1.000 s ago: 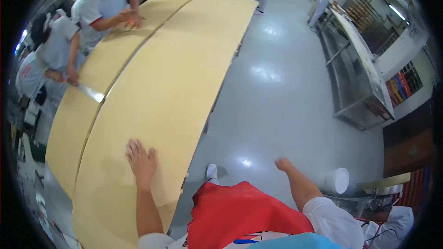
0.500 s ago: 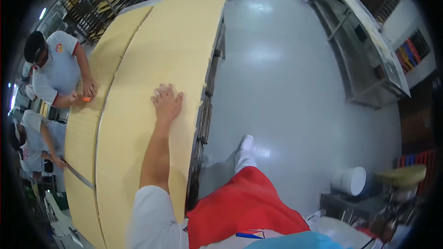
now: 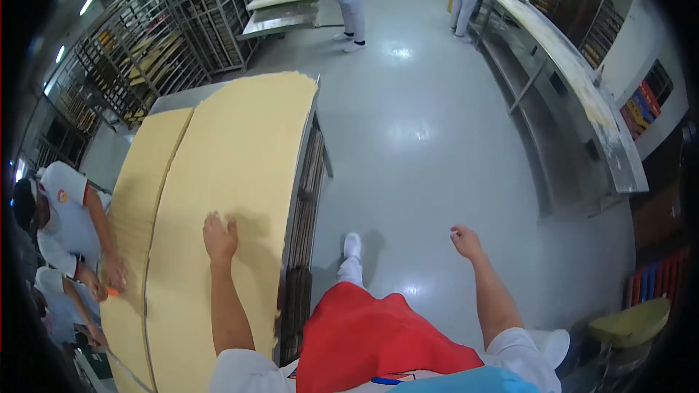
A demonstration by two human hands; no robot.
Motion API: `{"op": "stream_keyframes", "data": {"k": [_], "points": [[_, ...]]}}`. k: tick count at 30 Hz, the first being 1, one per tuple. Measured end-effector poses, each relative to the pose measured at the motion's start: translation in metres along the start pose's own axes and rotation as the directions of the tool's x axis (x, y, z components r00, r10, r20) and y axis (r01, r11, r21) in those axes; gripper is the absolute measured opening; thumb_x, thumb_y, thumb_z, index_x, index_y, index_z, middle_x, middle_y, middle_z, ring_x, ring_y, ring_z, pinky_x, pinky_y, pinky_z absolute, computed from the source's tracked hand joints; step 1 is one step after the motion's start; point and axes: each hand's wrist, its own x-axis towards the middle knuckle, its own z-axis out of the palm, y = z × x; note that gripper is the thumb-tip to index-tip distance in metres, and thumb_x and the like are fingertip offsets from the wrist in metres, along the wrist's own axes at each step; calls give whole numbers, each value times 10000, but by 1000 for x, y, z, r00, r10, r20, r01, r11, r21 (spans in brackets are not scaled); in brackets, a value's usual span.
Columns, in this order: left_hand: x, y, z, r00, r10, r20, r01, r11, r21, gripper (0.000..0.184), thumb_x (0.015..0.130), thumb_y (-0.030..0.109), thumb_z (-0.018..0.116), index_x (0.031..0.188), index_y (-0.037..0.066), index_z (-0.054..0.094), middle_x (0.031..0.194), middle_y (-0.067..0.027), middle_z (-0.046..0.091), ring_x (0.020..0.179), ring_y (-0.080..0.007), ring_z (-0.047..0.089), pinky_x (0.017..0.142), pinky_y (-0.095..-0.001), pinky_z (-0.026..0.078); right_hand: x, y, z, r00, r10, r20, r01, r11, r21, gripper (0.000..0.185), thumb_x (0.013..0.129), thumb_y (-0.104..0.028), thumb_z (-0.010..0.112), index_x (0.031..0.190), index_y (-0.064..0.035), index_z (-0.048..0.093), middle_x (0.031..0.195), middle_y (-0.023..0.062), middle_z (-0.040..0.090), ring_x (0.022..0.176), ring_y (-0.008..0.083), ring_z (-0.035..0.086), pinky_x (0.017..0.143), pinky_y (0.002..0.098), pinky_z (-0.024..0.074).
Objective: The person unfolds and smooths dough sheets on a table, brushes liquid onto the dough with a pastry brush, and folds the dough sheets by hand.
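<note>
A long sheet of pale yellow dough (image 3: 240, 138) covers the right part of the table, and a narrower strip (image 3: 138, 182) lies along its left side, with a dark gap between them. My left hand (image 3: 220, 236) is over the wide sheet, fingers apart and holding nothing; whether it touches the surface I cannot tell. Out over the floor to the right, my right hand (image 3: 466, 241) has its fingers curled in, and anything inside them is hidden. At the left edge, a co-worker's hands (image 3: 102, 280) are on the narrow strip with a small orange tool (image 3: 112, 292).
Another co-worker (image 3: 62, 298) holds a long blade at the lower left. Tall racks (image 3: 145, 58) stand behind the table. Two people stand farther off, near a metal table (image 3: 280, 18) and a long bench (image 3: 568, 65). A stool (image 3: 630, 322) is at the lower right.
The view has moved forward along the table, whose far end is now nearer. My left hand has shifted left and nearer over the sheet. My right hand has come back into view.
</note>
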Motion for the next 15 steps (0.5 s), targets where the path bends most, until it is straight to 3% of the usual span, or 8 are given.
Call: {"op": "stream_keyframes", "data": {"k": [4,6,9,10,11,12,14,15], "points": [[126,51,64,999,-10,-32,10,1000,9,621,937,410,511,1369,-26,419,1459,-222,371,1351,-408,328,1116,-470,281,126,23,-10,992,-17,124,16,1000,9,327,884,-262,559,1125,-50,620,900,139,692,816,281,669,782,397,514],[195,81,89,998,3,-62,-1,1000,31,633,946,426,492,1393,-11,395,1481,-215,343,1365,-411,303,1124,-474,266,154,84,-1,992,1,128,25,979,-200,346,886,-278,564,1135,-44,621,852,117,691,723,236,668,747,382,520],[279,134,118,999,-26,-33,31,984,176,629,940,459,486,1355,-13,461,1436,-210,418,1345,-395,355,1115,-455,289,124,123,-18,887,399,233,-413,910,15,308,878,-293,556,1022,-35,644,707,98,661,592,202,638,539,355,509],[315,163,86,896,-132,425,83,988,131,627,932,471,492,1323,-19,498,1401,-214,459,1329,-383,387,1107,-435,308,112,159,-15,831,458,317,-440,889,-130,244,866,-262,558,911,-37,641,722,90,662,574,196,630,508,337,498],[354,195,61,596,-188,780,146,981,124,628,924,483,499,1291,-25,536,1366,-218,499,1314,-371,418,1098,-415,328,91,172,-14,762,584,281,-592,803,-65,245,818,-211,499,733,-38,651,689,127,671,653,250,676,628,411,526],[381,225,51,608,-170,776,108,986,131,628,924,483,499,1291,-25,536,1366,-218,499,1314,-371,418,1098,-415,328,60,229,14,773,569,281,-599,800,25,211,809,-196,526,739,-44,655,709,132,674,598,244,666,587,395,537],[421,292,50,751,144,645,-85,989,-122,593,904,467,542,1217,-34,593,1302,-237,547,1278,-356,468,1071,-392,366,22,190,-5,645,659,386,-709,705,-19,176,806,-173,569,807,-46,692,778,151,688,611,264,673,615,391,557],[440,330,63,840,256,478,-187,964,-188,540,905,422,568,1225,-12,595,1325,-238,527,1287,-362,455,1073,-399,362,9,184,-4,457,746,485,-828,556,-76,183,812,-186,590,839,-44,703,812,152,697,655,282,685,638,406,558]]}}
